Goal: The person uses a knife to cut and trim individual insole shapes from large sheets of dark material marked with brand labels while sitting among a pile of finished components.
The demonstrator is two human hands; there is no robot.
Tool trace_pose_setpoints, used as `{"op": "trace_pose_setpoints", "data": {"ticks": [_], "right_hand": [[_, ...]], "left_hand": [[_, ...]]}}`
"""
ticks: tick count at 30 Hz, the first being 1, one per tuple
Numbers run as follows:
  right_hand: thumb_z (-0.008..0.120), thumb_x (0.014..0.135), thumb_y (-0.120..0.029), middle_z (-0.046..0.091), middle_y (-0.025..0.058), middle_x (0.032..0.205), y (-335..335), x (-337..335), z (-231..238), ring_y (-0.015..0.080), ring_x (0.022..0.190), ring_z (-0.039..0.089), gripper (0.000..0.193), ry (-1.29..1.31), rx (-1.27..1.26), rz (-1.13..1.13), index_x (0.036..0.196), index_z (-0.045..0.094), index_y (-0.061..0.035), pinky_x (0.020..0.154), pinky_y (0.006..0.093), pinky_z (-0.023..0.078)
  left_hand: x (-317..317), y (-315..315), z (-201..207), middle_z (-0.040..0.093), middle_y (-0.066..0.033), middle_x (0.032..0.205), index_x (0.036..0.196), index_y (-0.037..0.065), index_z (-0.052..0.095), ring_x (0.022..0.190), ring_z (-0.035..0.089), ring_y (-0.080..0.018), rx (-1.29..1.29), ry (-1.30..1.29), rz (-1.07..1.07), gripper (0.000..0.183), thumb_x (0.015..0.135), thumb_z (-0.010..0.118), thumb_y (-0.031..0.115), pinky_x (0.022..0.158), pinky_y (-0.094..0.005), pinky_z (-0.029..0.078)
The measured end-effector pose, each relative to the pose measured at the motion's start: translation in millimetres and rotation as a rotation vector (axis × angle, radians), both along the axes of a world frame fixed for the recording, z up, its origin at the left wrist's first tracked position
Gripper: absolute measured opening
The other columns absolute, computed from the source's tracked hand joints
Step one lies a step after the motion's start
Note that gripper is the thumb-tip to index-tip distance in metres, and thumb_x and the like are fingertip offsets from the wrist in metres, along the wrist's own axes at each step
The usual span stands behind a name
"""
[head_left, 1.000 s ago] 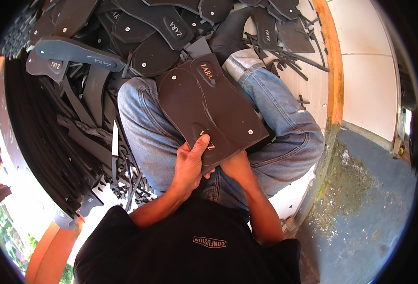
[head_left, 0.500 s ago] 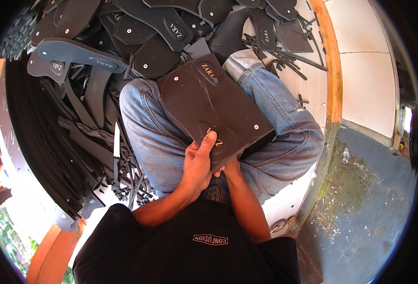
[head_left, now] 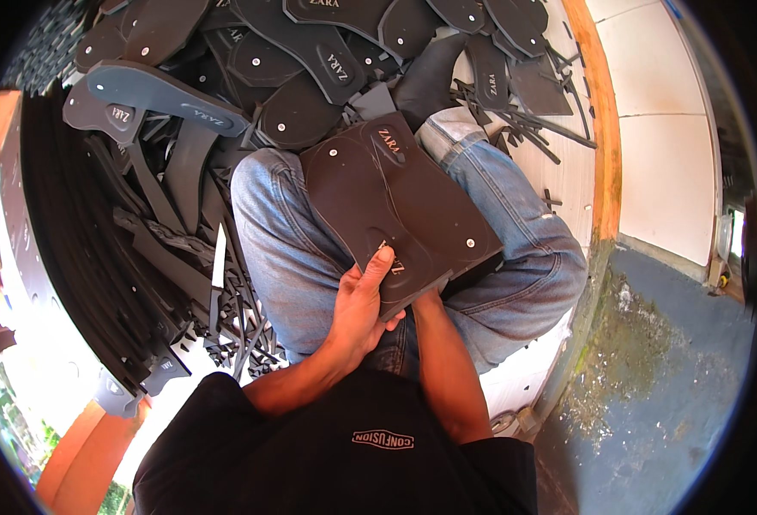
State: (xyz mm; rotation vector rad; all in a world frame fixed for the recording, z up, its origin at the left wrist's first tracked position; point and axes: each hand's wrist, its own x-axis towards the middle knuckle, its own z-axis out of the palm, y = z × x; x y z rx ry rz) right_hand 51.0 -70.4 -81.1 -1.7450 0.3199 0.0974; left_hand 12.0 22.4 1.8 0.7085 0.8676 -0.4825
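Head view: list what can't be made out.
In the head view:
Right hand: fingers hidden under the dark sheet.
Left hand: fingers mostly hidden under the sheet too.
Sheet's underside: hidden, facing away from the camera.
Top sole: cut off by the upper edge.

White tiles (head_left: pixel 663 180); orange wooden strip (head_left: pixel 605 163); stained blue-grey floor (head_left: pixel 687 395).

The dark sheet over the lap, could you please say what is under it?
The right hand, mostly covered, and part of the left hand; jeans show around the sheet, lap beneath hidden.
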Motion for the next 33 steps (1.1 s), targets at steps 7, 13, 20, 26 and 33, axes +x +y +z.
{"op": "trace_pose_setpoints", "data": {"ticks": [7, 13, 20, 26, 33], "right_hand": [[0.061, 0.081, -0.022, 0.059, 0.0067, 0.073, 0, 14, 0, 0.0218, 0.066, 0.054, 0.024, 0.007, 0.002, 0.007, 0.094, 0.061, -0.0019, 0.058, 0.0333, 0.041], [0.061, 0.082, -0.022, 0.057, 0.0055, 0.07, 1, 26, 0, 0.0199, 0.062, 0.053, 0.024, 0.011, 0.0, 0.015, 0.094, 0.061, -0.0015, 0.055, 0.0319, 0.04], [0.06, 0.083, -0.022, 0.056, 0.004, 0.067, 3, 34, 1, 0.0177, 0.058, 0.051, 0.023, 0.019, 0.01, 0.035, 0.093, 0.06, -0.001, 0.052, 0.0304, 0.038], [0.06, 0.084, -0.022, 0.054, 0.0028, 0.065, 5, 37, 0, 0.0159, 0.055, 0.049, 0.023, 0.019, 0.017, 0.04, 0.093, 0.06, -0.0006, 0.05, 0.029, 0.037], [0.06, 0.085, -0.022, 0.052, 0.0014, 0.062, 7, 42, 1, 0.0137, 0.051, 0.047, 0.023, 0.015, 0.008, 0.057, 0.092, 0.06, -0.0001, 0.046, 0.0274, 0.035]], "left_hand": [[0, 5, -1, 0.056, -0.0015, 0.063, 0.082, 0.008, 0.054, 0.038, 0.049, -0.0106, 0.011, 0.046, 0.008, 0.033, 0.085, 0.063, 0.04, 0.028, -0.0216, 0.036], [-2, 9, 2, 0.055, -0.0009, 0.064, 0.078, 0.01, 0.053, 0.037, 0.048, -0.0108, 0.0, 0.075, 0.046, 0.029, 0.083, 0.067, 0.035, 0.026, -0.0213, 0.031], [-7, 24, -1, 0.054, -0.0022, 0.061, 0.079, 0.009, 0.052, 0.033, 0.044, -0.0117, -0.038, 0.053, 0.025, 0.029, 0.084, 0.065, 0.034, 0.024, -0.0214, 0.028], [-31, 50, -3, 0.055, -0.0013, 0.059, 0.081, 0.008, 0.054, 0.031, 0.044, -0.0099, 0.037, 0.111, -0.029, 0.031, 0.085, 0.062, 0.037, 0.024, -0.0201, 0.03], [-34, 59, -9, 0.056, -0.0019, 0.058, 0.091, 0.007, 0.054, 0.032, 0.046, -0.0094, 0.009, -0.033, -0.048, 0.033, 0.086, 0.061, 0.038, 0.024, -0.0192, 0.033]]}}
